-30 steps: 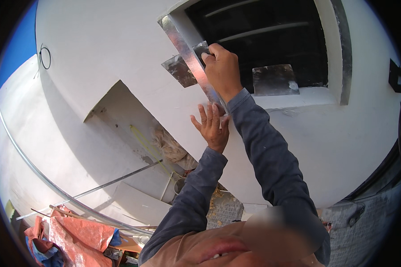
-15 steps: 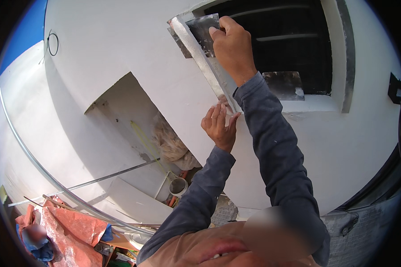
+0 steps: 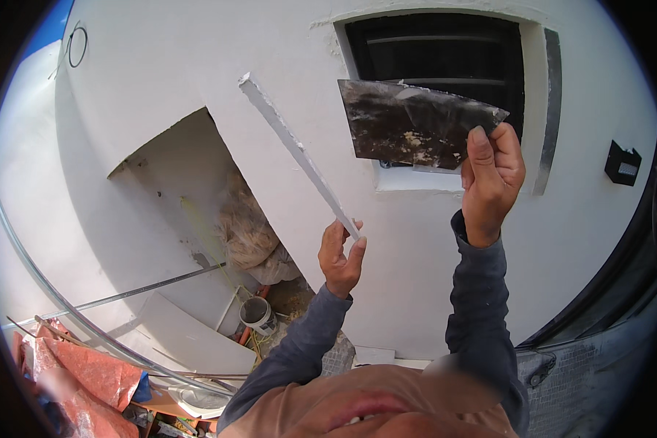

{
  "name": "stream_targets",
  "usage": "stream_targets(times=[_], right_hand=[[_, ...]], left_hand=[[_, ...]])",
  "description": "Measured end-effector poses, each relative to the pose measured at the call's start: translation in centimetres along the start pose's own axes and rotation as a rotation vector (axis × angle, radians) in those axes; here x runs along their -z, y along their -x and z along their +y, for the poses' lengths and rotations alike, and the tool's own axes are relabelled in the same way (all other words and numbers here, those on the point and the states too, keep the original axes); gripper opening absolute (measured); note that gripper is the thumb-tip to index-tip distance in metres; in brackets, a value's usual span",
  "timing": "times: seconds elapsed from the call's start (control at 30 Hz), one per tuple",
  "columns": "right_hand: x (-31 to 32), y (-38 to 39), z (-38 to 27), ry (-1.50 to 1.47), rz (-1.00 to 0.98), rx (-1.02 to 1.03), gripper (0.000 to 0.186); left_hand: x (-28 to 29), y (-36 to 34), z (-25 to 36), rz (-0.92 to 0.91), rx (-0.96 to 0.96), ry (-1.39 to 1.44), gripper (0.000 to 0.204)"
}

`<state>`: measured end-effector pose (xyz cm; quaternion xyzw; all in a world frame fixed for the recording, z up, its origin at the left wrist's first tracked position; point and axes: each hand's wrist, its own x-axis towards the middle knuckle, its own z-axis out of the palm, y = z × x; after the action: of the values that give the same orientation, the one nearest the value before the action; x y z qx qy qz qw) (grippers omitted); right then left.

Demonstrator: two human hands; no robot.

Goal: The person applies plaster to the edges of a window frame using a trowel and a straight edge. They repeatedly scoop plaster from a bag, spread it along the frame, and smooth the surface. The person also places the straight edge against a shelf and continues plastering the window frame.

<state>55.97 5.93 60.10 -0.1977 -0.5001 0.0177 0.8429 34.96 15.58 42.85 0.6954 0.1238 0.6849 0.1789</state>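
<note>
From where I stood, the person's right hand [image 3: 493, 179] pinched a broad dark plate [image 3: 416, 124] by its lower right corner, thumb flat on the near face, fingers closed behind it. The plate, smeared with pale paste, hung before the lower part of the window [image 3: 445, 51]. The left hand [image 3: 342, 257], below and left of the window, had thumb and fingers closed around the lower end of a long narrow strip [image 3: 298, 152], which slanted up and away to the window's left, paste clinging to its top. A grey metal band [image 3: 552, 109] edged the window's right side; a bucket [image 3: 257, 314] stood far below, to its left.
</note>
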Motion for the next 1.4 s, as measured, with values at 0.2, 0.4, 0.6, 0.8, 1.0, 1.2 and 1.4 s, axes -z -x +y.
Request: stream_targets(times=[0.2, 0.4, 0.6, 0.8, 1.0, 1.2, 1.4], right_hand=[[9.2, 17.1, 2.0, -0.115, 0.132, -0.874, 0.026], [12.1, 28.0, 2.2, -0.195, 0.214, -1.198, 0.023], [12.2, 28.8, 1.3, -0.466, 0.272, -1.179, 0.012], [15.2, 28.9, -1.3, -0.250, 0.495, -0.979, 0.009], [20.7, 30.4, -5.3, 0.216, 0.575, -0.809, 0.012], [24.4, 36.0, -5.2, 0.489, 0.617, -0.761, 0.021], [26.4, 44.5, -3.9, 0.444, 0.549, -1.227, 0.018]], left_hand=[[3.8, 11.6, 3.7, -0.284, 0.571, 0.441, 0.055], [3.8, 16.2, 4.2, -0.376, 0.623, 0.665, 0.071], [3.7, 15.9, 4.3, -0.439, 0.670, 0.848, 0.072], [3.2, 16.6, 4.9, -0.497, 0.780, 0.978, 0.057], [0.2, 17.3, 6.9, -0.611, 1.043, 0.788, 0.045], [-2.7, 19.8, 5.9, -0.714, 1.308, 0.726, 0.037], [-4.6, 25.8, 4.0, -0.819, 1.542, 0.558, 0.036]])
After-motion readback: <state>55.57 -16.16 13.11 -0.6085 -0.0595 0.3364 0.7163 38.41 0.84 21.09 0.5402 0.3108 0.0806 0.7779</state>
